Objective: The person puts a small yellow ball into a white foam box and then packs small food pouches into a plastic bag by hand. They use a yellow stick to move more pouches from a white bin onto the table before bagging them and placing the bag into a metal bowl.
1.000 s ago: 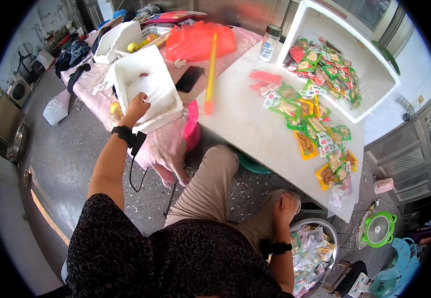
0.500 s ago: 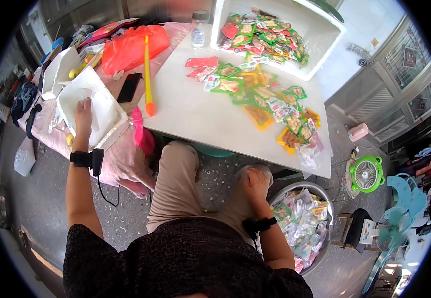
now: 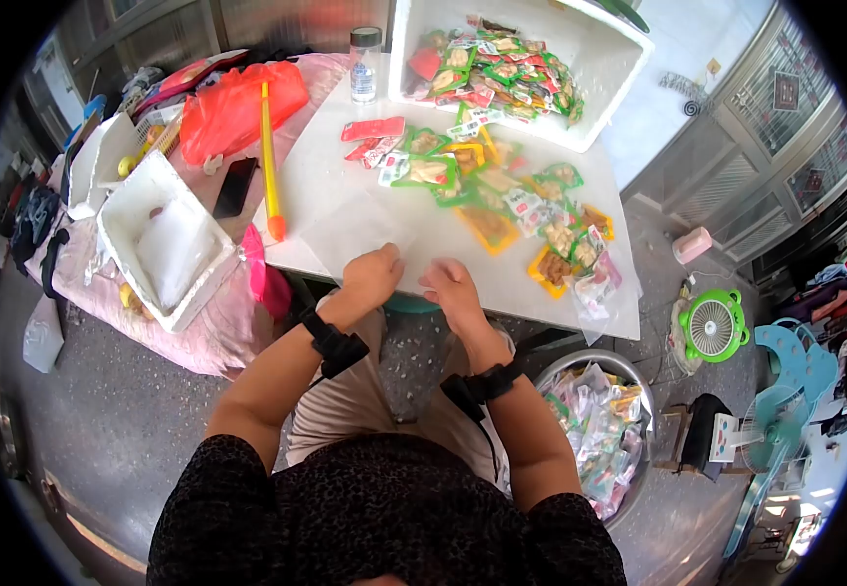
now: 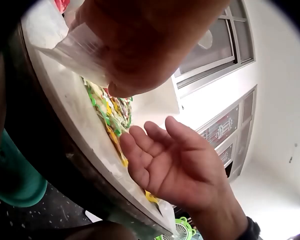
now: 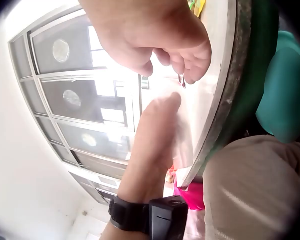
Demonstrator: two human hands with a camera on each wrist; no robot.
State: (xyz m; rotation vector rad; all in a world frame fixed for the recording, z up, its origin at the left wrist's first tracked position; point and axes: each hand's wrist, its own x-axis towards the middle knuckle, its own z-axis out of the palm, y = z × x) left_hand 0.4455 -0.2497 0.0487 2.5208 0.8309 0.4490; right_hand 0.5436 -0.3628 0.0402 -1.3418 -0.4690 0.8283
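Note:
My left hand (image 3: 373, 275) grips a clear plastic bag (image 3: 353, 227) over the near edge of the white table (image 3: 321, 176). In the left wrist view the thin, see-through bag (image 4: 80, 47) spreads out from under the hand. Close to its right, my right hand (image 3: 453, 290) is raised with relaxed fingers and holds nothing; its palm faces the left hand in the left wrist view. Several small food packets (image 3: 490, 186) with green, yellow and red edges lie spread on the table beyond the hands.
A white foam box (image 3: 611, 107) full of packets lies tipped at the back. To the left are a smaller foam box (image 3: 174, 244), a phone (image 3: 235, 188) and a yellow stick (image 3: 268, 146). A metal basin (image 3: 646, 391) of bagged packets stands at the right.
My left hand has come out of the small foam box and over the table with a clear bag. My right hand has lifted off the knee to the table edge.

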